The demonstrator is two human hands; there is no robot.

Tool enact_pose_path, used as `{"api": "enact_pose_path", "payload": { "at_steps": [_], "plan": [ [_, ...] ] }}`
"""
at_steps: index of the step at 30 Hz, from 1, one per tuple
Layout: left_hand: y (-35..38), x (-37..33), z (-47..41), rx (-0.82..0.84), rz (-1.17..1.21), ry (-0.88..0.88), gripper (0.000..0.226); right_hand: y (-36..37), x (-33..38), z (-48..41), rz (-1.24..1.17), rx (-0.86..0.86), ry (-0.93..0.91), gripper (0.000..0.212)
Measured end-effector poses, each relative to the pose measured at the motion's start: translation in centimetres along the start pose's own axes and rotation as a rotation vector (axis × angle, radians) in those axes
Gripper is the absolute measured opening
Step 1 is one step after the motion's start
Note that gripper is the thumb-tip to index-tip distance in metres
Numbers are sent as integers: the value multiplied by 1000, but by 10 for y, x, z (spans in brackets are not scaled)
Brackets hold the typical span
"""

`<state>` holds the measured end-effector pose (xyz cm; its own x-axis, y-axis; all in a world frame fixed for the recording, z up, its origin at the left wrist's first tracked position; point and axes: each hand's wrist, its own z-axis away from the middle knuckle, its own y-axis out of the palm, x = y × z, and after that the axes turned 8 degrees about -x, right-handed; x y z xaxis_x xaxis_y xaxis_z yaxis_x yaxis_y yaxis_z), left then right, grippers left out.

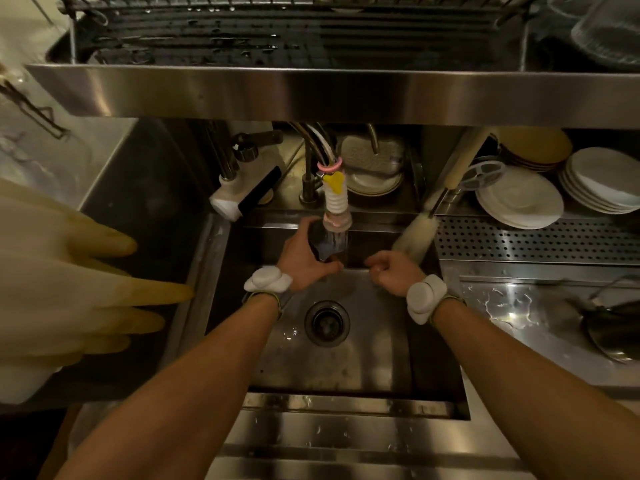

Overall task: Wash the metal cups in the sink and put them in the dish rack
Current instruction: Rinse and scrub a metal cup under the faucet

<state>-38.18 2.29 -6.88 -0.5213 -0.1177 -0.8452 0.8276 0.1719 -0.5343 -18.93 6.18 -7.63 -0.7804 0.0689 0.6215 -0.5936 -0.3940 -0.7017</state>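
Your steel sink [377, 341] has a wet floor, with the round drain [326, 323] near its middle. A bottle brush [415, 237] leans in its back right corner. On the counter [519, 306] to your right, a perforated tray [536, 240] runs along the back, with stacked white plates [519, 199] at its far edge. A dark pan [613, 334] sits by the right edge.

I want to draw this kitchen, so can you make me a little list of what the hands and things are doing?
left hand: grips the metal cup
metal cup: under the tap nozzle, above the sink
right hand: fingers curled, nothing seen in it
bottle brush: leaning at the sink's far right
dish rack: overhead, above the sink
white plates: stacked at the right
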Motion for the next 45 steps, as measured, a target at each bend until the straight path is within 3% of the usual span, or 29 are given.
{"api": "enact_pose_path", "payload": {
  "at_steps": [4, 9, 45],
  "plan": [
    [7, -1, 8, 77, -23, 43, 85, 0, 3, -1, -31, 6, 39, 33],
    [4, 1, 0, 23, 22, -13, 87, 5, 2, 0, -41, 20, 55, 33],
    [-7, -2, -4, 79, -66, -11, 90, 5, 1, 3, -51, 0, 67, 32]
  ]
}}
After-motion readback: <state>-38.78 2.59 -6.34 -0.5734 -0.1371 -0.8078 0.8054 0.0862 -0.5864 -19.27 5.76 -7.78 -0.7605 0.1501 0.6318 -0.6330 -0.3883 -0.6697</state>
